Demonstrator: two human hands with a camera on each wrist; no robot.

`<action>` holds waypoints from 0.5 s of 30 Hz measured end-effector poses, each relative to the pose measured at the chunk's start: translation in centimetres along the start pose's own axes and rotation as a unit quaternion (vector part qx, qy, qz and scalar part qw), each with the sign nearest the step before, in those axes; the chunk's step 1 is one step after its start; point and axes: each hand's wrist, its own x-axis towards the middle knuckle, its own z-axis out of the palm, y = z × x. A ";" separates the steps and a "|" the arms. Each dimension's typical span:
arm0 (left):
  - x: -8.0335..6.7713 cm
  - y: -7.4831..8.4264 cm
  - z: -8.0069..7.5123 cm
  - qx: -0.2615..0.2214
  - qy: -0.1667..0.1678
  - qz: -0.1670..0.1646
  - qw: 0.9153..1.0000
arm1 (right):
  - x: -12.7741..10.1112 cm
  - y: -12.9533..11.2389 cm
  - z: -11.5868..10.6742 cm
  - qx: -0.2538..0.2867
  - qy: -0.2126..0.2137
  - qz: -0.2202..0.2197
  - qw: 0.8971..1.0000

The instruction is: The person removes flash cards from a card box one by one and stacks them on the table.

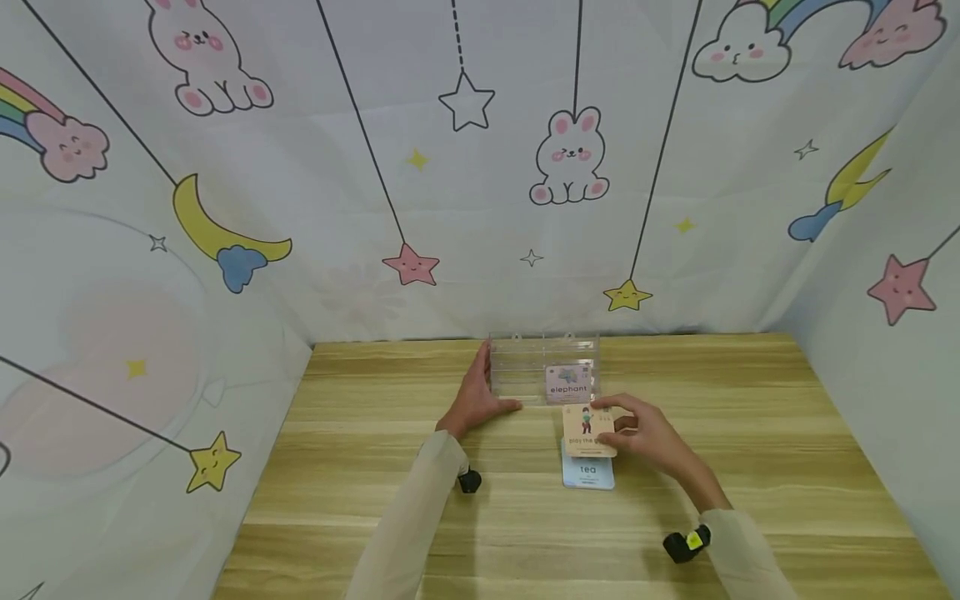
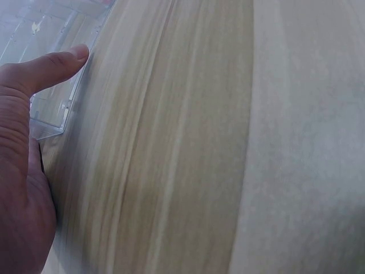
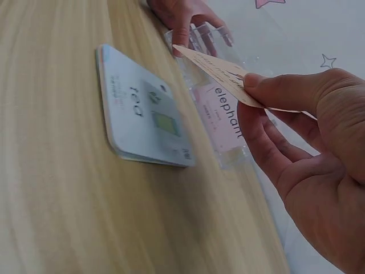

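Observation:
A clear plastic card rack (image 1: 517, 367) with several slots stands near the back of the table. My left hand (image 1: 475, 402) holds its left end, the thumb (image 2: 63, 64) along the front lower edge and the fingers at the side. A pink "elephant" card (image 1: 567, 392) sits in the rack's lower right slot. Between thumb and fingers, my right hand (image 1: 647, 432) pinches a cream card (image 1: 577, 427) with a drawn figure and words starting "play the". This card is raised and tilted just in front of the rack. Below it lies a small stack of cards topped by a blue "tea" card (image 3: 140, 108).
The wood-grain table (image 1: 360, 467) meets a white cloth backdrop (image 1: 495, 200) printed with rabbits, stars and moons. Cloth also hangs along the left and right sides. The rack stands close to the back edge.

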 end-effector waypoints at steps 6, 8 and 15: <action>0.1 0.1 0.0 0.000 0.004 0.001 1.000 | -0.9 1.4 0.6 0.026 -0.024 0.020 0.999; 0.1 0.1 0.0 0.002 0.005 0.002 1.000 | -1.1 1.7 0.9 0.028 -0.024 0.023 0.999; 0.0 0.1 0.1 0.004 0.005 0.005 1.000 | -1.7 2.4 1.6 0.044 -0.027 0.030 0.998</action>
